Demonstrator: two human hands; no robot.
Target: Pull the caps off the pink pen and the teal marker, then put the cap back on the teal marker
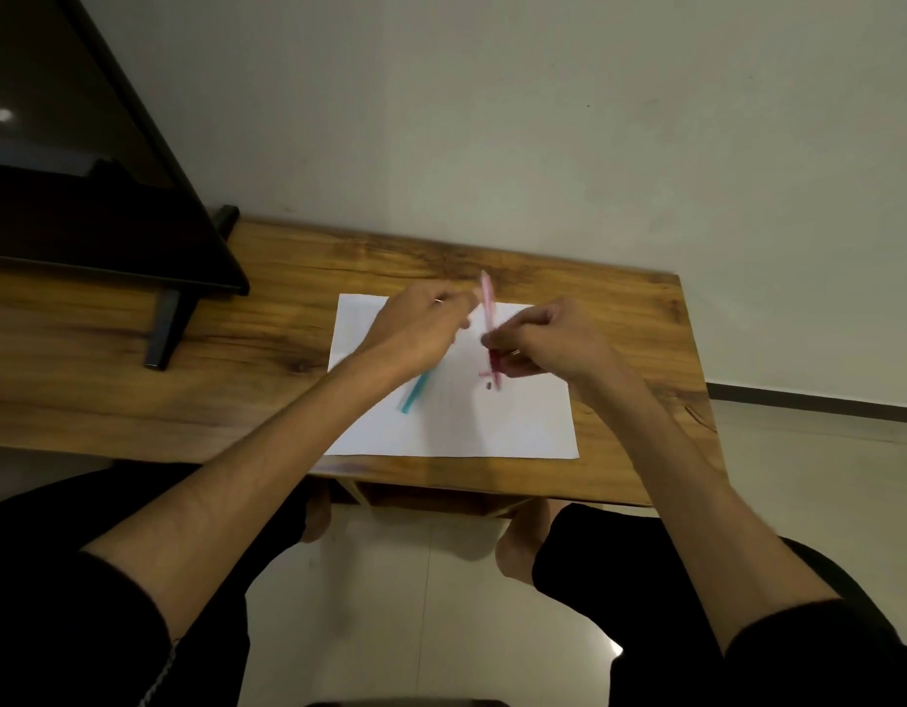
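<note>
- Nearest the camera are the person's knees in black trousers [670, 579], with bare feet [518, 553] on the pale tiled floor [390, 630] under the table's front edge.
- Two bare forearms with black sleeves pushed up reach forward over the brown wooden table with a strong grain [237, 359].
- A white rectangular sheet of paper [518, 426] lies flat on the table near its front edge; faint red marks show on it just below the right hand.
- A teal, straight plastic pen [415, 394] lies slanted on the paper, partly hidden under the left wrist.
- The right hand [548, 344], a ring on one finger, has its fingers curled round the lower part of a pale pink, slim plastic pen [488, 308]; a dark red piece shows at the fingers, and whether it is a cap or part of the pen cannot be told.
- The pink pen stands roughly upright over the paper's far half, its upper end blurred and rising past the paper's far edge.
- The left hand [421, 324], also with a ring, is blurred; its fingertips reach toward the pink pen's upper part, just beside it, but whether they touch or pinch it cannot be told.
- The two hands are close together, with the pink pen between them.
- Farther left, a black flat screen on a black stand [84, 170] sits on the table.
- Behind everything is a plain pale wall [543, 119].
</note>
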